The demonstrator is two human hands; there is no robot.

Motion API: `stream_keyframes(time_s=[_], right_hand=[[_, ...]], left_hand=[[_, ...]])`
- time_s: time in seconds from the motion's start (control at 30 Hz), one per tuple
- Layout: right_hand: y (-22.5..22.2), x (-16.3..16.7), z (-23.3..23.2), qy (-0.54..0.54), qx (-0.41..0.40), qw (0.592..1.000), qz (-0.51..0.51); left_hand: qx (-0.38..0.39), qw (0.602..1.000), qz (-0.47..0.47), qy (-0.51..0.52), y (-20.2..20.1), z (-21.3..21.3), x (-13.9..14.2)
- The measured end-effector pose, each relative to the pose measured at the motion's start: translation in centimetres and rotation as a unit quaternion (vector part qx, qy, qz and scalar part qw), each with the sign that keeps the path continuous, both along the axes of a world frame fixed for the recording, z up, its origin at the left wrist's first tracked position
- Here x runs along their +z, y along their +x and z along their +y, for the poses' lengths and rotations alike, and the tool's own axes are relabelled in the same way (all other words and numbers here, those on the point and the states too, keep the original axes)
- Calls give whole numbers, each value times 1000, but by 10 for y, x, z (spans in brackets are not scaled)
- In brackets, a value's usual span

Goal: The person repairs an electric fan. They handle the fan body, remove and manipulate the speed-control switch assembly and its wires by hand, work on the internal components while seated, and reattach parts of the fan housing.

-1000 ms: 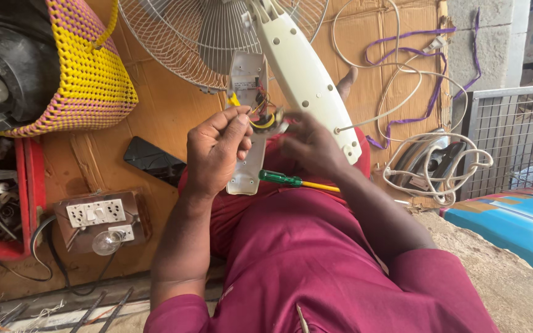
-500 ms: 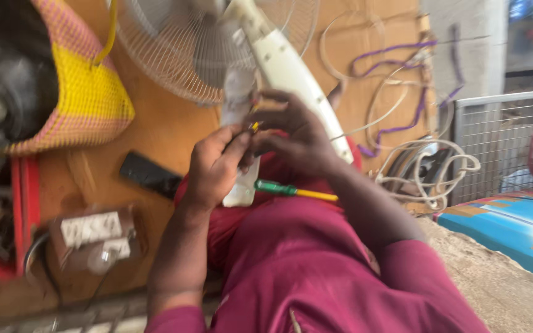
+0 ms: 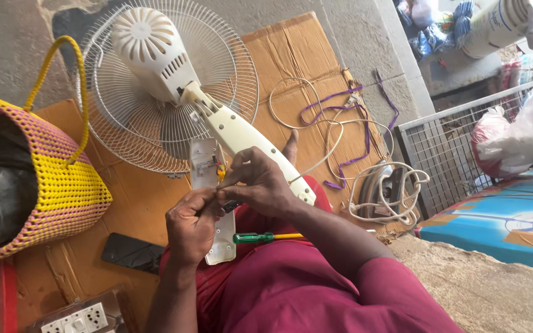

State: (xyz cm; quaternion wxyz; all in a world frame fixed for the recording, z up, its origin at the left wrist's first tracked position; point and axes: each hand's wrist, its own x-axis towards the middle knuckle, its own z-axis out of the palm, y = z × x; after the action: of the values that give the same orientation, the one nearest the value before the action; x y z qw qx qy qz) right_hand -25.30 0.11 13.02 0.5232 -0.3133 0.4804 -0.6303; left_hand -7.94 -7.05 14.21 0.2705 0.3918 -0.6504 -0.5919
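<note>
A white stand fan (image 3: 155,68) lies on cardboard, its wire cage (image 3: 118,123) behind the motor and its white stem (image 3: 248,139) running toward my lap. My left hand (image 3: 192,225) holds a white cover panel (image 3: 208,166) from the fan, with yellow wires showing at its middle. My right hand (image 3: 257,185) pinches a small dark part against that panel, fingers closed. A screwdriver (image 3: 266,237) with a green handle and yellow shaft rests on my maroon-clad lap, just below both hands.
A yellow and pink woven basket (image 3: 44,179) sits at the left, a black phone (image 3: 132,253) on the cardboard (image 3: 303,55). White and purple cables (image 3: 353,142) coil at the right by a wire grille (image 3: 445,154). A white socket box (image 3: 78,317) lies bottom left.
The view has tilted up, so the whole fan head shows. Both hands stay on the white panel; my right hand has shifted a little lower onto it.
</note>
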Motion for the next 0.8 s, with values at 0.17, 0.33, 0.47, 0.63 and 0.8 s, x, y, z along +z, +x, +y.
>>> stream_keyframes(time_s=[0.17, 0.33, 0.47, 0.63, 0.8], right_hand=[[4, -1, 0, -19, -9, 999, -42], [5, 4, -4, -15, -17, 1000, 9], [5, 9, -6, -20, -32, 998, 41], [5, 11, -7, -29, -35, 996, 78], [6, 6, -5, -60, -48, 997, 18]], left_hand=[[13, 994, 64, 89, 3, -1, -17], [-25, 992, 76, 102, 4, -1, -6], [-72, 993, 71, 54, 6, 3, 3], [-36, 985, 105, 129, -1, 7, -13], [20, 989, 122, 87, -1, 7, -23]])
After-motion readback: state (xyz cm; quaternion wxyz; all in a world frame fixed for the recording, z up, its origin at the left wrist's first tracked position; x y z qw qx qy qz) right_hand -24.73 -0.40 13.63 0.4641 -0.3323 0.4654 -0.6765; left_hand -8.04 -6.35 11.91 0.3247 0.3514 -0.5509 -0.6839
